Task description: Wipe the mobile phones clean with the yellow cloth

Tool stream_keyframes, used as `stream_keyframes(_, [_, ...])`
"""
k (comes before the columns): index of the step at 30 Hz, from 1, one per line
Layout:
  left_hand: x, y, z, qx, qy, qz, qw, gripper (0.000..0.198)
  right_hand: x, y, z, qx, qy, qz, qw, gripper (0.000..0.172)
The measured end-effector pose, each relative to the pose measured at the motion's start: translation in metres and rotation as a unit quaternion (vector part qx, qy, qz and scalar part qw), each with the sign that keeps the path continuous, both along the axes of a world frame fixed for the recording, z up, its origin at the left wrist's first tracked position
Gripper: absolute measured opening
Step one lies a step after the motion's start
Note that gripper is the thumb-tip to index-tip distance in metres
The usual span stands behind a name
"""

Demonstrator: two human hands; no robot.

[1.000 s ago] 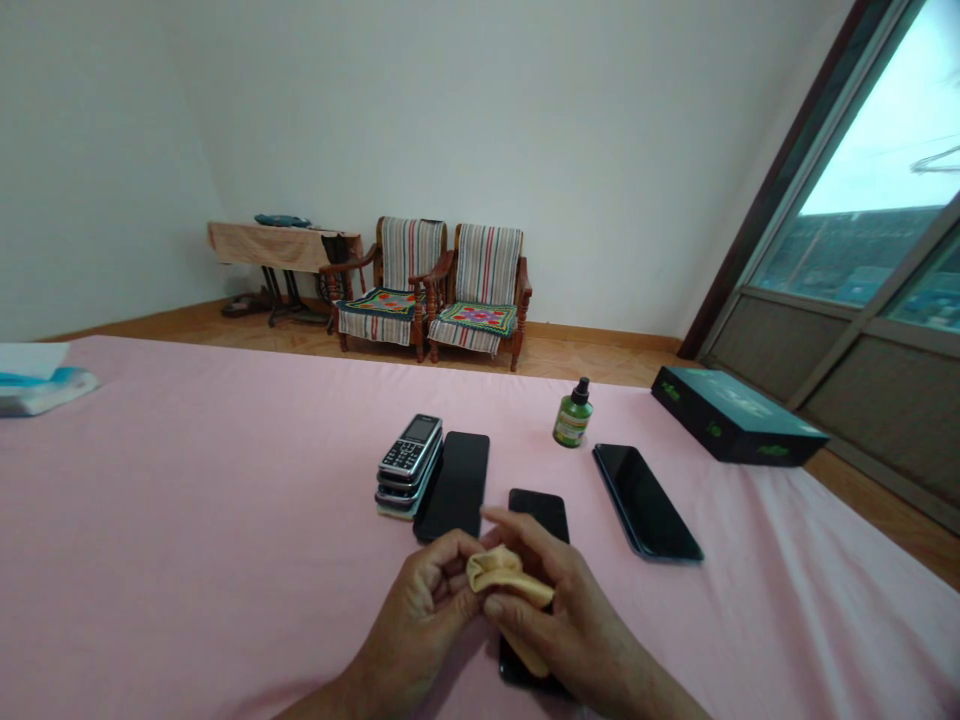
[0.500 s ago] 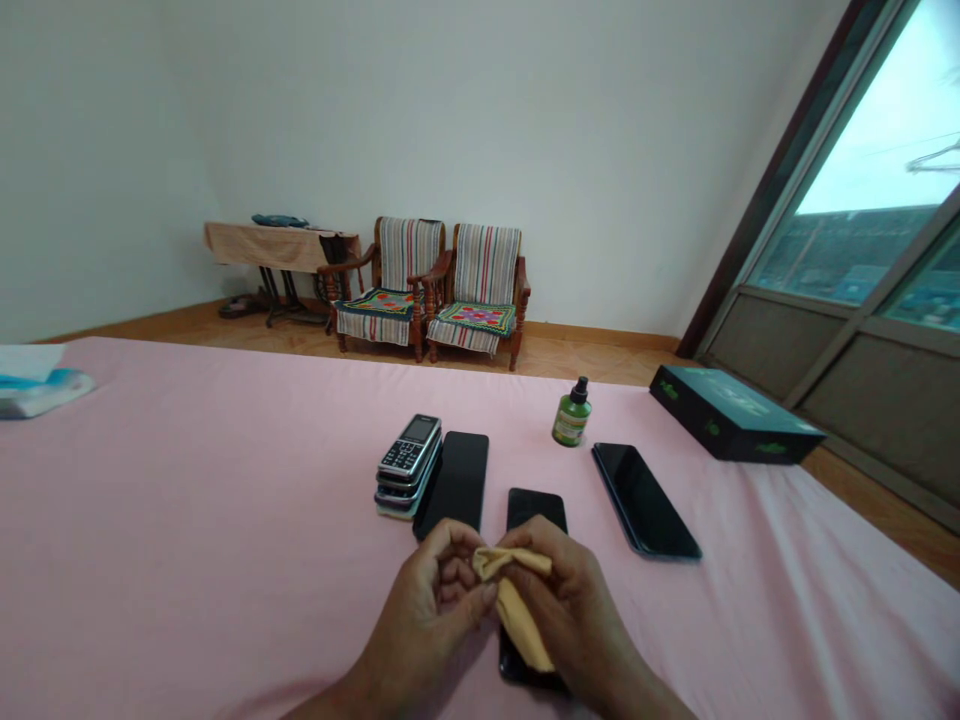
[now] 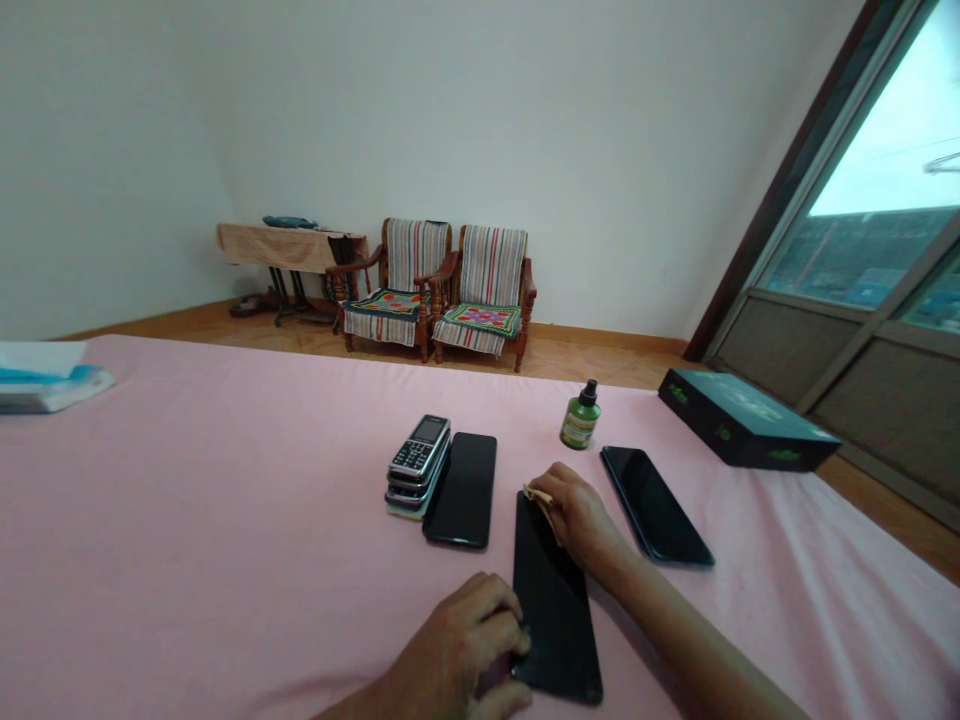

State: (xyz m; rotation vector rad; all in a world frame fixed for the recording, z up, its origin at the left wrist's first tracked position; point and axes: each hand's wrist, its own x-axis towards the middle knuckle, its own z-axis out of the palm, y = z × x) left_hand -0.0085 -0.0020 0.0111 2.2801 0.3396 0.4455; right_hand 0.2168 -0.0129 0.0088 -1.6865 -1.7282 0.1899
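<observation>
A black smartphone (image 3: 551,600) lies flat on the pink table (image 3: 225,500) in front of me. My left hand (image 3: 465,640) rests at its near left edge, fingers curled against it. My right hand (image 3: 577,515) is at the phone's far end, closed on a small yellow cloth (image 3: 540,497) pressed on the screen. Another black smartphone (image 3: 463,488) lies to the left, beside a stack of keypad phones (image 3: 418,475). A third black smartphone (image 3: 656,505) lies to the right of my right hand.
A green pump bottle (image 3: 580,420) stands behind the phones. A dark box (image 3: 742,432) sits at the table's right edge. A white and blue packet (image 3: 45,385) lies far left. Two striped chairs (image 3: 442,300) and a small table stand by the back wall.
My hands, which were together folding the cloth over the phone's near end, have parted. The right hand carried the cloth to the phone's far end; the left dropped to its near edge.
</observation>
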Motion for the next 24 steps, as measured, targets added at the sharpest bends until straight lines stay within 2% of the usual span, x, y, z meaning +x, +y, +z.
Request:
stream_keyframes(10, [0.0, -0.001, 0.0, 0.023, -0.008, -0.003, 1.0, 0.022, -0.022, -0.017, 0.001, -0.006, -0.034, 0.029, 0.999, 0.023])
stream_keyframes(20, [0.002, -0.002, 0.003, 0.005, 0.026, 0.005, 1.0, 0.029, -0.032, -0.039, 0.005, -0.035, 0.001, 0.059, 0.998, 0.029])
stream_keyframes(24, [0.002, -0.004, 0.007, -0.025, 0.036, 0.037, 0.998, 0.034, -0.042, -0.057, 0.008, -0.066, 0.018, 0.077, 0.995, 0.03])
